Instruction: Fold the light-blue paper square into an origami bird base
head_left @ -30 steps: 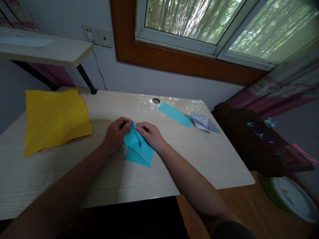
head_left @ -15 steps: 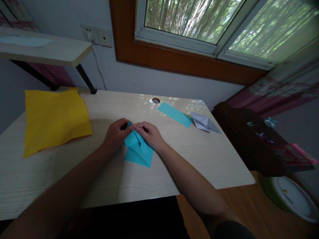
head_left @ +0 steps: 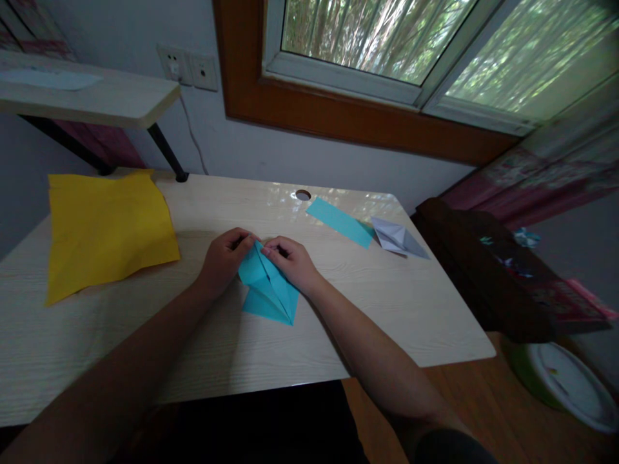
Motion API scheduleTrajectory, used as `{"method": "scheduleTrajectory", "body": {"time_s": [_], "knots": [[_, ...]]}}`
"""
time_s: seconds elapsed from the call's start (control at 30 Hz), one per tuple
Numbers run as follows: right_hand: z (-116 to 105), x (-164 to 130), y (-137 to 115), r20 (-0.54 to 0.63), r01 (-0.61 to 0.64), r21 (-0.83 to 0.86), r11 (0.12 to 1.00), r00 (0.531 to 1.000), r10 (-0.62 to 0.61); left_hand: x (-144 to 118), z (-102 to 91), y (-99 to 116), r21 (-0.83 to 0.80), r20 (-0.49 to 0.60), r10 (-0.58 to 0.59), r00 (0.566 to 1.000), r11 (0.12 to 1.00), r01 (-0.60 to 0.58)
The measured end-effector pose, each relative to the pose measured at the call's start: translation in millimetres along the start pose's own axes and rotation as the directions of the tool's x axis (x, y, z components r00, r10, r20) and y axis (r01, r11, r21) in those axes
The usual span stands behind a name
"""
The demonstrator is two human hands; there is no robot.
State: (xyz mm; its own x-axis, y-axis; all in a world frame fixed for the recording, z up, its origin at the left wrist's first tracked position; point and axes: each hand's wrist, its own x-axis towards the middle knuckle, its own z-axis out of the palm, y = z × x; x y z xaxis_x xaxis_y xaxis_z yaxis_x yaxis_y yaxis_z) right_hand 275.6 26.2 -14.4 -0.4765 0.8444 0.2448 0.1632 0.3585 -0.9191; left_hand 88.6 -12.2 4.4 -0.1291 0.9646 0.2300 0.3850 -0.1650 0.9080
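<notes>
A folded sheet of blue paper lies on the desk in front of me, with creases and flaps meeting along a slanting middle line. My left hand is closed on its upper left edge, thumb on top near the tip. On the upper right side, my right hand pinches the same paper close to that tip. The fingers under the paper are hidden. Its lower part, with a corner pointing toward me, rests on the desk.
A yellow sheet lies at the left of the desk. Toward the back right are a blue paper strip and a folded white paper piece. A raised shelf stands at the back left, near a cable hole.
The left thumb has moved slightly up and away from the right thumb. The upper flaps of the blue paper now lie flatter, and the gap along the middle has narrowed.
</notes>
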Motion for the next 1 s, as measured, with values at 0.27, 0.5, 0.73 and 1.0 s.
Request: {"method": "scheduleTrajectory", "body": {"time_s": [0.27, 0.5, 0.73, 1.0], "knots": [[0.1, 0.0, 1.1, 0.000, 0.001, -0.012, 1.000, 1.000, -0.001, -0.4, -1.5, 0.0, 0.018, 0.019, 0.026, 0.999, 0.999, -0.027], [0.3, 0.4, 3.6, 0.007, 0.019, 0.005, 1.000, 1.000, -0.019, -0.6, -1.8, -0.8, 0.013, 0.029, 0.018, 0.999, 1.000, -0.018], [-0.3, -0.1, 2.2, 0.003, 0.021, -0.007, 1.000, 1.000, -0.021, -0.1, -2.6, -0.3, 0.023, 0.028, 0.037, 0.999, 0.999, -0.038], [0.3, -0.2, 2.4, -0.007, 0.028, -0.016, 0.999, 1.000, -0.028, -0.6, -1.9, -2.6, -0.005, 0.007, 0.049, 0.999, 0.999, -0.049]]}}
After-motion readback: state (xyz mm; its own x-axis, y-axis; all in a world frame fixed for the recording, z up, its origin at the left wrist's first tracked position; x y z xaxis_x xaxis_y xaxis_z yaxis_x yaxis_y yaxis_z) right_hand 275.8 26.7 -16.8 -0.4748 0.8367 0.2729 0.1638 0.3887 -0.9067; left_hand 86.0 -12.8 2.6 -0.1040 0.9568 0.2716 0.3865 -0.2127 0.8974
